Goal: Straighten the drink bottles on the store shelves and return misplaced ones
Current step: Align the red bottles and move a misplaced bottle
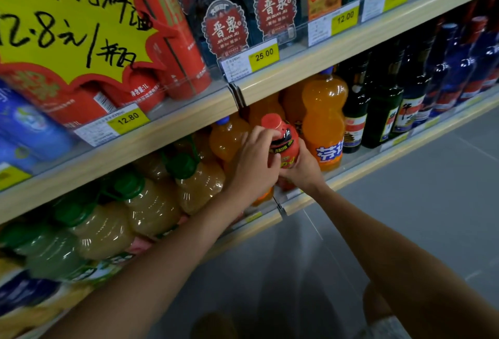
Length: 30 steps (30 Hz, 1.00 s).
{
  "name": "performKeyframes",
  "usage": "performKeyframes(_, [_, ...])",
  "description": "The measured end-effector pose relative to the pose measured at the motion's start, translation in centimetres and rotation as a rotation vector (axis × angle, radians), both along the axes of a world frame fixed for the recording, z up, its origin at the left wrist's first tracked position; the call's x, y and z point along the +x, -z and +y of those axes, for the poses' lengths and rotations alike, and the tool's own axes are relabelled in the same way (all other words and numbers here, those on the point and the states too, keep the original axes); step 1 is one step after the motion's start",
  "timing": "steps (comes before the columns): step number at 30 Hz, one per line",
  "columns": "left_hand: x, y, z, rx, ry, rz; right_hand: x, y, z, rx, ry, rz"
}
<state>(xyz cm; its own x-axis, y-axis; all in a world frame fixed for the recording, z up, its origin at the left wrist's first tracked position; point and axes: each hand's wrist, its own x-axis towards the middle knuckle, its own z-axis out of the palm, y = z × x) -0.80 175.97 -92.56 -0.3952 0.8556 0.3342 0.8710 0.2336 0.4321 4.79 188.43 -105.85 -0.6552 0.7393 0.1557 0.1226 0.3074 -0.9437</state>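
Left edge first: the yellow promo sign (67, 14) hangs over the upper shelf. Below it are the green-capped juice bottles (151, 203), packed tight, blurred, nothing to do there.

Moving in, I've got the left hand (256, 160) on the red-capped bottle (286, 139), fingers curled over its shoulder just under the cap. The bottle sits at the front of the lower shelf, right in front of the orange soda bottles (226, 136), and it leans cap-to-the-left against their upright line. Red among orange, so I'd call this the stray one. The right hand (302, 170) cups the lower body from the right, fingers wrapped round it. Both hands are closed on it, a firm two-handed hold. The hands hide its base, so I can't tell whether it stands on the shelf or hangs clear.

Here's what worries me. The tall orange bottle (324, 112) is just beside the right hand's knuckles, and a careless twist outward could nudge it. Past it stand the dark green glass bottles (383, 106) and then the blue glass bottles (456, 68), so a toppling neighbour could start a chain there. The bottle is also close to the shelf lip (359, 170), with bare floor below. If one hand lets go while it's tilted like this, I'd expect it to roll off the front.
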Motion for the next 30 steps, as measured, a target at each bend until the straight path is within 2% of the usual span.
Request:
performKeyframes(3, [0.2,1.6,-0.7,0.065,-0.131,-0.064,0.6,0.2,-0.4,-0.028,0.004,0.025])
performKeyframes(7, [-0.3,3.2,-1.1,-0.126,-0.226,-0.511,1.8,0.1,-0.7,-0.011,-0.008,0.036])
performKeyframes(8, [-0.5,3.6,-1.1,-0.181,-0.222,-0.569,2.2,0.1,-0.8,-0.002,-0.021,0.034])
performKeyframes(14, [-0.5,3.5,-1.8,-0.189,-0.079,-0.68,3.6,-0.7,-1.5,0.091,-0.107,0.007])
performKeyframes(19, [-0.5,2.5,-2.4,-0.212,0.022,-0.668,4.3,-2.5,-1.9,0.159,-0.184,0.0])
performKeyframes(26, [0.5,-0.2,-2.2,0.089,-0.088,-0.767,5.7,-5.7,-1.7,0.027,-0.207,0.008])
performKeyframes(30, [1.6,-1.2,-2.5,0.122,-0.115,-0.866,6.7,-7.2,-2.2,-0.029,-0.257,0.001])
